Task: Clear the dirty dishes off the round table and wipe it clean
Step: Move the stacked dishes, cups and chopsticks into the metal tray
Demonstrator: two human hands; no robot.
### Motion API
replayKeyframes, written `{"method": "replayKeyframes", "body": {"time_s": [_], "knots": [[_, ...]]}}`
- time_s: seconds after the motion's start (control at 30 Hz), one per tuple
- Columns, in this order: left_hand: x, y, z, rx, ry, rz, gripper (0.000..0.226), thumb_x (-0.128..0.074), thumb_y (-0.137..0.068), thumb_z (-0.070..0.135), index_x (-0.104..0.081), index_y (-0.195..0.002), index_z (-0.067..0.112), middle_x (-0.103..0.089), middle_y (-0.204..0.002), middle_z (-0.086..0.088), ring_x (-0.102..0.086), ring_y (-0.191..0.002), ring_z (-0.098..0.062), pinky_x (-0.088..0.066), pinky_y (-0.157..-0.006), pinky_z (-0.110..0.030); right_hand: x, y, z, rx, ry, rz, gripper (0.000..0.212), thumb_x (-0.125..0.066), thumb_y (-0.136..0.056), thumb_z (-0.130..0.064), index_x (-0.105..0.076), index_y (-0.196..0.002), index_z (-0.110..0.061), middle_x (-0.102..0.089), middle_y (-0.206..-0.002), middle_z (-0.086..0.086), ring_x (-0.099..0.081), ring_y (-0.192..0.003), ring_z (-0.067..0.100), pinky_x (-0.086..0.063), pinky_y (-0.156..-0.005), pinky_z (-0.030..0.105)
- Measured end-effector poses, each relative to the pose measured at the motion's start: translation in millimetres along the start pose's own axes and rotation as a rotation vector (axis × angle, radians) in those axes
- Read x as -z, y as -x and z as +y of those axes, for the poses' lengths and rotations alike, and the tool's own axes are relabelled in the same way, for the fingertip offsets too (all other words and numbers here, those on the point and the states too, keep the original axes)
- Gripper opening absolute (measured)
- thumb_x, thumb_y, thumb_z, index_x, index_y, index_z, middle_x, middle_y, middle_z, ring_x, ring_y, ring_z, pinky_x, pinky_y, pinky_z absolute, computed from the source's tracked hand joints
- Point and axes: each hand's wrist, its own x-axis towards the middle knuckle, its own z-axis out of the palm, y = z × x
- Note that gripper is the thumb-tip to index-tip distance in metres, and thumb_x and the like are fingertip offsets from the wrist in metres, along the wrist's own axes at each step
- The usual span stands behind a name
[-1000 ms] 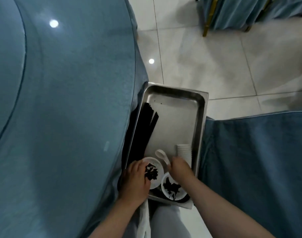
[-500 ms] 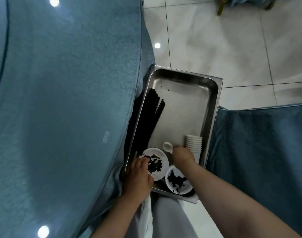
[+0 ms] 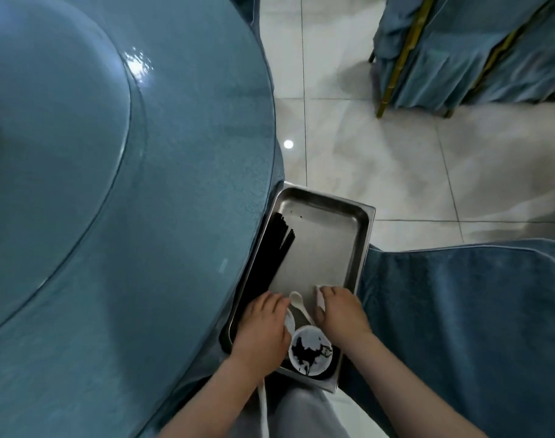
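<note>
One head-worn camera looks steeply down from above, close over the person's own forearms. The steel tray (image 3: 358,245) sits low and centre in the frame, against the right edge of the round counter (image 3: 118,191), which fills the left. Tiled floor (image 3: 380,159) spreads across the upper right.

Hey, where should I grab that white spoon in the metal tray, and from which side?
Pinch the spoon by its thin handle, coming from above. It lies flat in the tray between the left hand and right hand, bowl end away from you, so the handle near the dirty bowl looks easiest to reach.
</note>
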Motion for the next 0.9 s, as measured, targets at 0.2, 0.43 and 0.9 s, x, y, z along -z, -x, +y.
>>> {"method": "replayKeyframes", "body": {"time_s": [0.2, 0.43, 0.9], "knots": [[50.1, 34.7, 2.2, -0.014, 0.016, 0.078, 0.052, -0.035, -0.081, 0.036, -0.054, -0.128, 0.023, -0.058, -0.130, 0.005, -0.050, -0.128, -0.018, -0.037, -0.106, -0.033, 69.5, 33.4, -15.6, 0.065, -0.018, 0.114, 0.049, -0.040, -0.098, -0.037, -0.038, -0.143, -0.019, -0.046, -0.141, 0.002, -0.039, -0.132, 0.021, -0.027, -0.114, 0.035], [110.8, 62.8, -46.1, 0.112, 0.046, 0.292, 0.050, -0.040, -0.086, 0.028, -0.047, -0.136, 0.024, -0.044, -0.142, 0.008, -0.037, -0.138, -0.016, -0.030, -0.115, -0.034, 129.2, 41.7, -79.3, 0.210, 0.034, 0.165, 0.050, -0.036, -0.101, -0.042, -0.030, -0.147, -0.023, -0.039, -0.145, -0.002, -0.034, -0.134, 0.016, -0.026, -0.113, 0.030], [139.4, 181.4, -259.2, 0.650, 0.146, 0.377, 0.054, -0.050, -0.065, 0.031, -0.069, -0.111, 0.008, -0.068, -0.116, -0.012, -0.067, -0.103, -0.034, -0.057, -0.079, -0.046, 113.4, -12.8, -302.9, 0.615, 0.168, 0.218, 0.051, -0.035, -0.085, -0.050, -0.067, -0.109, -0.018, -0.068, -0.105, -0.001, -0.067, -0.096, 0.022, -0.055, -0.084, 0.038]]}}
